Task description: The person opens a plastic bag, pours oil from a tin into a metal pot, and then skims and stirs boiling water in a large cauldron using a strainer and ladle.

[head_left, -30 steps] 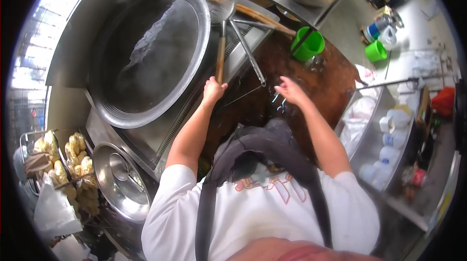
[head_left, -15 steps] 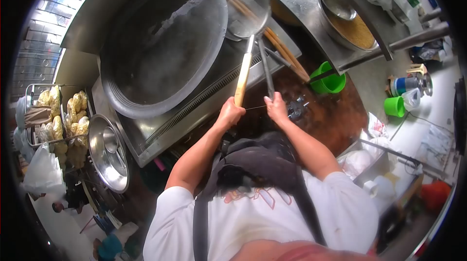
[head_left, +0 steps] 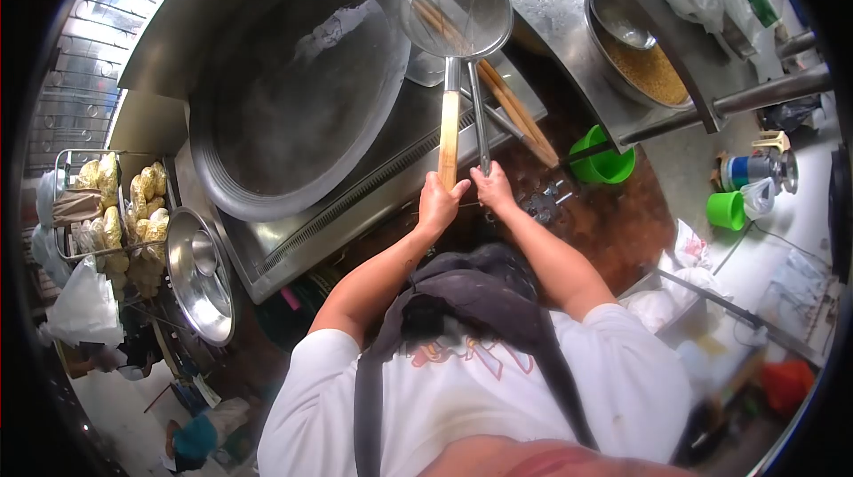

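Observation:
My left hand (head_left: 440,204) is closed round the wooden handle of a round mesh strainer (head_left: 458,11), raised in front of me right of the wok. Beside it, my right hand (head_left: 492,187) grips a long dark metal handle (head_left: 481,122). That handle runs up behind the strainer's rim, where its far end cannot be made out clearly. Both hands are close together. A large dark wok (head_left: 284,95), with light steam and a pale patch inside, sits on the steel stove (head_left: 293,246).
Long wooden handles (head_left: 515,108) lie across the stove's right side. A green bucket (head_left: 604,157) stands beyond. At upper right is a pan of yellowish grains (head_left: 649,68) with a bowl in it. A metal basin (head_left: 200,277) and bagged food (head_left: 115,202) are at left. People (head_left: 191,437) appear lower left.
My hands have come closer together and slightly farther forward. The strainer's mesh has shifted a little right and its handle stands straighter.

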`<state>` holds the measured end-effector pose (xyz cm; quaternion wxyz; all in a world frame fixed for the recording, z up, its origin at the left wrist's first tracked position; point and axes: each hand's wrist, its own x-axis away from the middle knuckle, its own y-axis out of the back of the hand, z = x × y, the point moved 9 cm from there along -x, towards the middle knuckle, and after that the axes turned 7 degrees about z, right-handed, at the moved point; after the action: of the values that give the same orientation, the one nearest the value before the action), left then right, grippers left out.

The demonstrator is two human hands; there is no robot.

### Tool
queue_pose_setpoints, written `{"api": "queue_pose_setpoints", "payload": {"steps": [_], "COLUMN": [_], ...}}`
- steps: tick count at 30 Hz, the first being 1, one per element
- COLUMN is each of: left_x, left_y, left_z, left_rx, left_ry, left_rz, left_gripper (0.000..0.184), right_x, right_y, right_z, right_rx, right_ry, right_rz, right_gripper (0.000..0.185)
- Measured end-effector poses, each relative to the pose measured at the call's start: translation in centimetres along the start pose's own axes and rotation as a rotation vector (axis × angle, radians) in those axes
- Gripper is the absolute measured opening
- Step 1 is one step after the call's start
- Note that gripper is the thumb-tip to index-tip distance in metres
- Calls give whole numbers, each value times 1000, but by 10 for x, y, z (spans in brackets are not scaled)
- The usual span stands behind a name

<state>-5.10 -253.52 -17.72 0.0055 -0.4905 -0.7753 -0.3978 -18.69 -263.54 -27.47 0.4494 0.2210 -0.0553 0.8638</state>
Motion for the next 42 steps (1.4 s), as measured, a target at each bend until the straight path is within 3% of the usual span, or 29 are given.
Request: {"api": "queue_pose_setpoints", "payload": {"steps": [4,5,6,8,9,10,12,14,16,17,20,21,24,27,30,32,34,35,38,42], "left_x": [-15,-17,-11,-19,-29,-39,-32,-39,-39,-40,-44,-50,-54,-52,-55,-59,-49,-46,-63,-61], "left_y": [-38,-50,-58,-80,-100,-118,-119,-129,-127,-124,-124,-132,-143,-135,-136,-138,-127,-121,-125,-126], "left_z": [20,24,16,33,58,85,84,96,87,80,61,68,66,62,66,72,53,47,68,67], "left_rx": [105,156,228,143,124,108,60,128,184,210,213,228,289,337,341,364,356,351,295,523], "left_ry": [45,70,161,79,146,216,350,291,274,261,261,272,304,301,255,256,275,286,228,271], "left_rz": [39,70,165,119,197,275,480,537,507,490,426,465,538,499,463,435,432,428,376,422], "left_gripper": [56,55,53,55,54,54,52,53,51,50,49,49,51,52,54,54,55,56,58,56], "right_x": [-20,-18,-26,-34,-35,-29,-7,-5,-9,-31,-37,-36,-34,-3,0,3,1,-12,-13,-13], "right_y": [-1,-7,-8,-6,1,3,47,102,131,137,117,107,107,103,80,58,36,27,11,13], "right_z": [-33,-48,-48,-50,-54,-36,52,100,115,83,45,40,38,86,59,4,-47,-83,-84,-86], "right_rx": [210,59,156,348,604,786,810,617,891,945,973,1019,972,1138,778,626,627,478,171,185], "right_ry": [254,-219,-157,-34,-108,21,72,351,445,301,-40,-49,26,487,354,23,18,-14,-131,-145], "right_rz": [-120,148,208,324,376,520,264,-129,-368,-290,-49,-20,-96,-362,0,120,90,114,224,173], "right_gripper": [30,37,40,47,47,40,34,39,43,69,84,92,87,77,73,70,69,66,63,59]}}
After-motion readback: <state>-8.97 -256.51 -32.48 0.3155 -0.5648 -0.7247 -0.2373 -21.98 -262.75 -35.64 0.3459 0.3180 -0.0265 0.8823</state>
